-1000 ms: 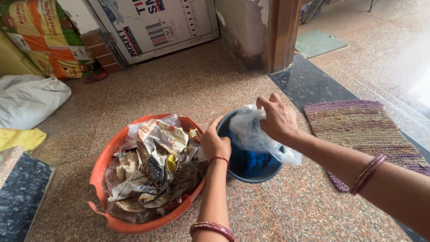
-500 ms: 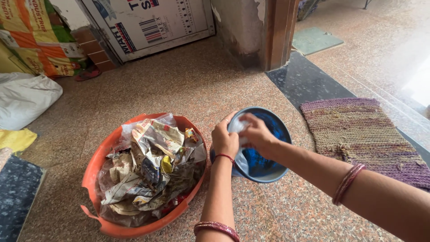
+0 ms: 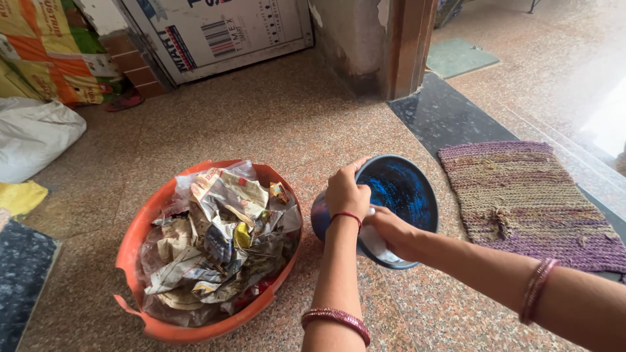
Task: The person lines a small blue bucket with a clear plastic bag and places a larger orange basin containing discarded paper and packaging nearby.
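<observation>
At the far left edge of the frame a white sack point(image 3: 29, 133) lies on the speckled stone floor point(image 3: 261, 124), with a yellow cloth point(image 3: 18, 195) just below it and a dark stone slab point(image 3: 23, 280) in the lower left corner. Above them, in the upper left, a printed orange and green sack point(image 3: 52, 49) leans by the wall, and a large white printed carton point(image 3: 228, 29) stands beside it.

Left of centre sits an orange tub point(image 3: 140, 228) with a cracked rim, heaped with crumpled paper and plastic wrappers point(image 3: 222, 234).

Just right of the tub stands a blue bucket point(image 3: 398, 189), tilted so that its opening faces the camera. The left hand point(image 3: 347, 193) is clamped on the bucket's near left rim, fingers curled over the edge, a red thread at the wrist and a dark red bangle point(image 3: 336, 319) lower on the forearm. The right hand point(image 3: 389, 229) reaches across from the lower right, closed on a crumpled clear plastic bag point(image 3: 378, 246) that it presses at the bucket's lower rim, close under the left wrist. The two hands lie near each other, almost touching. Bangles point(image 3: 538, 290) circle the right forearm.

Right of the bucket a woven purple and tan mat point(image 3: 528, 195) lies on a dark polished strip point(image 3: 443, 117), and a wooden door frame point(image 3: 407, 45) rises at the top centre right.
</observation>
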